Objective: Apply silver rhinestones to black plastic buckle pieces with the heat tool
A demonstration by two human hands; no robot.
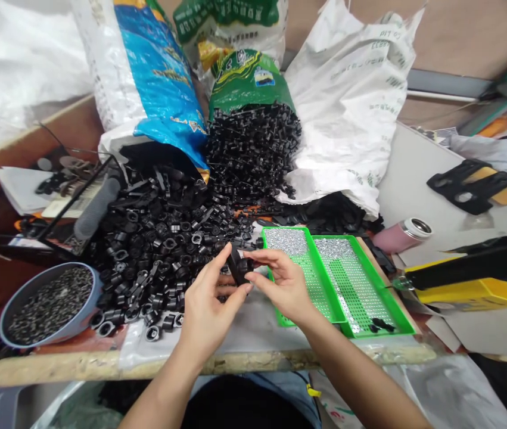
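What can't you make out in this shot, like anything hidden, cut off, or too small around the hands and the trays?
Head view:
- Black plastic part: largely hidden by the fingers of the left hand and right hand.
- Silver pieces in the green tray: too small to identify.
- Printing on the white woven sack: too small and creased to read.
- Black and yellow object: cut off by the right edge.

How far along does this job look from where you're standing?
Done: only a few black plastic parts lie in the green tray. In hand: the left hand and right hand hold one black plastic part between them. Left: a large heap of black plastic parts lies beside the tray, so it looks early on.
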